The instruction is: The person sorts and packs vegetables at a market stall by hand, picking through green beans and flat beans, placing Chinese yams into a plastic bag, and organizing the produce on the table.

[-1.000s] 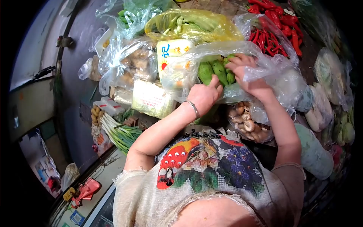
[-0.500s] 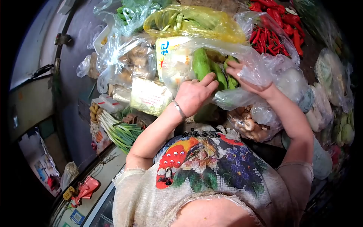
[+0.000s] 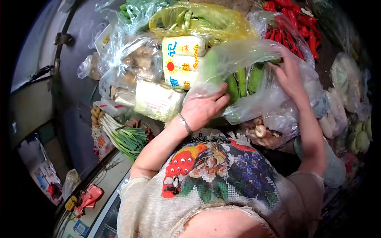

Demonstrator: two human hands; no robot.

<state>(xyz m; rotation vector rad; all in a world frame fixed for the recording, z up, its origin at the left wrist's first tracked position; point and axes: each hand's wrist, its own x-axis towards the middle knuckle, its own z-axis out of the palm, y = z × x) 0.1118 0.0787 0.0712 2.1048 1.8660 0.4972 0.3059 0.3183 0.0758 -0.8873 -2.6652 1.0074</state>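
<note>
A clear plastic bag point(image 3: 254, 49) holding long green gourds point(image 3: 242, 81) lies in front of me, its mouth spread wide. My left hand point(image 3: 204, 109) is closed at the bag's near left side, fingers curled on the film beside the gourds. On the far right side, my right hand point(image 3: 293, 77) is closed on the bag's film, partly covered by it. A dark green piece shows by its fingertips; whether they touch it I cannot tell. One gourd at the left appears blurred through the plastic.
Left of the bag lie a printed vegetable packet point(image 3: 182, 61) and a white wrapped bundle point(image 3: 158, 101). Behind is a yellow bag of green beans point(image 3: 206, 22); red chillies point(image 3: 291, 25) sit far right. Bagged mushrooms point(image 3: 262, 131) lie nearer me, spring onions point(image 3: 125, 137) at left.
My right hand has moved up and right, drawing the bag's film across. The left hand has shifted slightly. More of the printed packet shows, and the left gourd is now behind plastic.
</note>
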